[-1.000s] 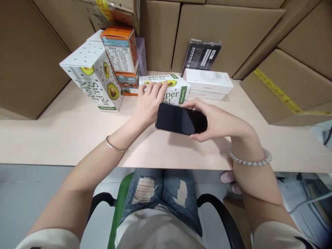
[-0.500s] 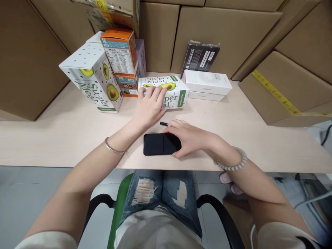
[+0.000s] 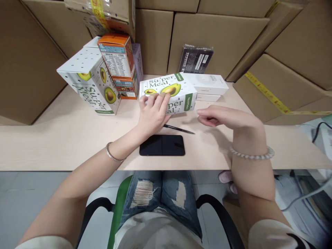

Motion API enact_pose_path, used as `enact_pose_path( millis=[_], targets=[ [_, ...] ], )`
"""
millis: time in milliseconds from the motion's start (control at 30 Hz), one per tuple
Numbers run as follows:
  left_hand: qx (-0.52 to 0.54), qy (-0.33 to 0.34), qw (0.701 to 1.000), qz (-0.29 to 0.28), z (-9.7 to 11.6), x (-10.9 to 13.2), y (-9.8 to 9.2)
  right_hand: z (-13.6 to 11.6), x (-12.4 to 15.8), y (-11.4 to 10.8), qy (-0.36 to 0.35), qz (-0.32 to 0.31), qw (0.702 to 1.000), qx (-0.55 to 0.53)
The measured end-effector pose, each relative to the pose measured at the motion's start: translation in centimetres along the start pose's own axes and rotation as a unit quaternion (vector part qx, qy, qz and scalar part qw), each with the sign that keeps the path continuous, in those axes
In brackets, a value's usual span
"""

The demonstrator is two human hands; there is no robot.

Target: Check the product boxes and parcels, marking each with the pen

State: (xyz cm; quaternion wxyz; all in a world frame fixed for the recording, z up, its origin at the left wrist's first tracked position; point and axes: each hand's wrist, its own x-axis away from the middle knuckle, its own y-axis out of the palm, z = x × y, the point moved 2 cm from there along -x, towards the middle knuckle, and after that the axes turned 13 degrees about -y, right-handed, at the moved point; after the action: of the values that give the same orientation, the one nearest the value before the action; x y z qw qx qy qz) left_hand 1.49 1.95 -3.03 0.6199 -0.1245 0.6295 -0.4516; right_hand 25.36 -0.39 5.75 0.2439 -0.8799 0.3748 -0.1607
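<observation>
My left hand grips the near left corner of a white avocado-printed Super Meal box, which is tipped up off the table. A black phone lies flat, screen up, near the table's front edge, just below that hand. A thin black pen lies between the phone and the box. My right hand hovers above the table to the right of the box, fingers loosely curled and holding nothing.
A larger Super Meal box leans at the left beside stacked orange boxes. White flat boxes and a black packet sit behind. Big cardboard cartons wall in the light wooden table.
My right hand set the phone down on the table, let go and lifted away to the right. My left hand has tilted and pulled the small Super Meal box nearer.
</observation>
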Motion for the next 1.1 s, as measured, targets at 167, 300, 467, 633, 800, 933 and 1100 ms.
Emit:
enact_pose_path(
  millis=[167, 300, 467, 633, 800, 933, 1100],
  targets=[
    [0.006, -0.002, 0.999, 0.044, 0.4, 0.4, -0.3, 2.0, -0.6, -0.3, 0.086, 0.18, 0.977, -0.08],
    [0.001, 0.016, 0.996, 0.09, 0.4, 0.5, -0.3, 2.1, -3.4, 2.9, 0.043, 0.255, 0.935, -0.244],
    [-0.001, 0.031, 0.994, 0.108, 0.2, 0.5, 0.0, 1.8, -4.9, 4.9, 0.004, 0.328, 0.88, -0.344],
    [0.0, 0.039, 0.993, 0.109, 0.1, 0.4, 0.5, 1.8, -4.5, 5.2, -0.026, 0.401, 0.856, -0.324],
    [0.021, 0.057, 0.994, 0.092, 0.5, -0.1, 0.4, 1.6, -4.5, 5.3, -0.057, 0.43, 0.84, -0.326],
    [0.037, 0.061, 0.994, 0.078, 0.4, -0.7, -0.2, 2.4, -3.9, 2.9, -0.077, 0.477, 0.811, -0.33],
    [0.068, 0.049, 0.993, 0.087, -1.0, -1.2, -0.7, 5.3, -2.4, -2.6, -0.068, 0.535, 0.8, -0.262]
  ],
)
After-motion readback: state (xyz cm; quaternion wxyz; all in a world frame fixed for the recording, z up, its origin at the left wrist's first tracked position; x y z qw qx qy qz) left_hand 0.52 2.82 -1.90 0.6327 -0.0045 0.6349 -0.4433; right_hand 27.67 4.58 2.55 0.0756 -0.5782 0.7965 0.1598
